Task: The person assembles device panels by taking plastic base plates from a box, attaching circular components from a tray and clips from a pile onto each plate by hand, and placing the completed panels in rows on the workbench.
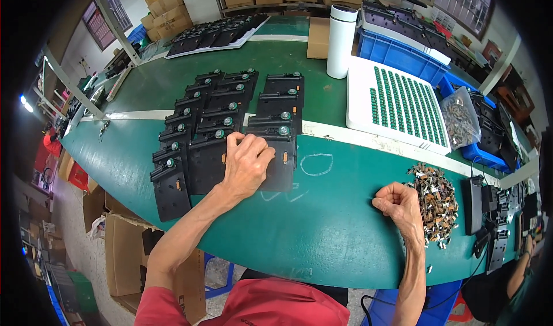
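Overlapping columns of black plastic panels (204,173) lie on the green table, each carrying a round metallic part, and several show a small brown piece. Over the nearest panels of the middle and right columns, my left hand (247,162) is closed with its fingers curled down; whatever is under the fingertips is hidden. A heap of small brown, white and metal parts (438,205) lies on the right side of the table. Just left of that heap, my right hand (401,206) is closed, thumb against forefinger in a pinch. Any piece within the pinch is too small to make out.
Beyond the heap stands a white foam tray (360,110) with rows of small green parts. A white flask (341,41), a blue crate (397,55) and a bag of parts (459,118) are near it. More black panels (216,35) lie at the far left.
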Demonstrator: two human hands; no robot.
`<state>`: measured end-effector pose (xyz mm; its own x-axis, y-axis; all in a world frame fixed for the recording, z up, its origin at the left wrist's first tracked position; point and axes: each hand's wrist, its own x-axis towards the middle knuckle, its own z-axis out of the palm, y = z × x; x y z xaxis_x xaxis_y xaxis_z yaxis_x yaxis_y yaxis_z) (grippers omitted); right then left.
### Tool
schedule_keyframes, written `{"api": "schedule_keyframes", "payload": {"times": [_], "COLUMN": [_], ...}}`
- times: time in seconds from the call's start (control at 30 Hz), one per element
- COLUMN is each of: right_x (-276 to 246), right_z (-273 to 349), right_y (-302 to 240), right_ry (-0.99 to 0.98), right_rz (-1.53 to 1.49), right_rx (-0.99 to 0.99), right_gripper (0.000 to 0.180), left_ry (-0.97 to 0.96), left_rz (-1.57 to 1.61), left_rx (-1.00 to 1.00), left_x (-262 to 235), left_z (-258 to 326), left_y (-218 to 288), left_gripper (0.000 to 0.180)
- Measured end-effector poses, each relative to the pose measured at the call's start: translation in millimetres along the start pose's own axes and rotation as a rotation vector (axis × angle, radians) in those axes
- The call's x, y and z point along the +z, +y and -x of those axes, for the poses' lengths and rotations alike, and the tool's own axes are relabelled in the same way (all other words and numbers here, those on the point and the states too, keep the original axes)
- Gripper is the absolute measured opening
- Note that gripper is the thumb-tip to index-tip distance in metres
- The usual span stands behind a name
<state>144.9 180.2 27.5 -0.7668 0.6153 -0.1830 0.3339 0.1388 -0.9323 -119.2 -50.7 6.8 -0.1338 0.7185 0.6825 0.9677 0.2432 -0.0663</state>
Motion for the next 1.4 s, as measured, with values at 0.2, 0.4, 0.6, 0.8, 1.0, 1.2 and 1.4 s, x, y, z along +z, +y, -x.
{"api": "schedule_keyframes", "payload": {"times": [0.2,0.4,0.6,0.8,1.0,1.2,1.4], "right_x": [3,5,-15,-14,-18,-15,-17], "right_z": [-1,-3,-6,-16,-20,-17,-18], "right_y": [-1,0,21,24,33,27,30], "right_ry": [-0.01,-0.007,-0.016,-0.034,-0.01,0.018,-0.005], "right_rz": [-0.006,0.06,0.13,0.125,0.19,0.222,0.212], "right_rx": [-0.006,-0.059,-0.125,-0.088,-0.141,-0.114,-0.113], "right_gripper": [0.009,0.007,0.009,0.018,0.014,0.013,0.013], "left_ry": [-0.006,0.06,-0.021,-0.498,0.116,-0.387,-0.384], "left_rz": [0.003,-0.249,-0.669,-0.581,0.105,0.045,-0.08], "left_rx": [-0.047,-0.221,-0.81,-1.802,-2.229,-2.302,-2.359], "left_x": [-15,-101,-228,-274,-242,-240,-245], "left_z": [-3,23,205,444,522,440,446], "left_y": [3,-24,-82,-13,17,23,20], "left_gripper": [0.014,0.025,0.043,0.081,0.071,0.034,0.029]}}
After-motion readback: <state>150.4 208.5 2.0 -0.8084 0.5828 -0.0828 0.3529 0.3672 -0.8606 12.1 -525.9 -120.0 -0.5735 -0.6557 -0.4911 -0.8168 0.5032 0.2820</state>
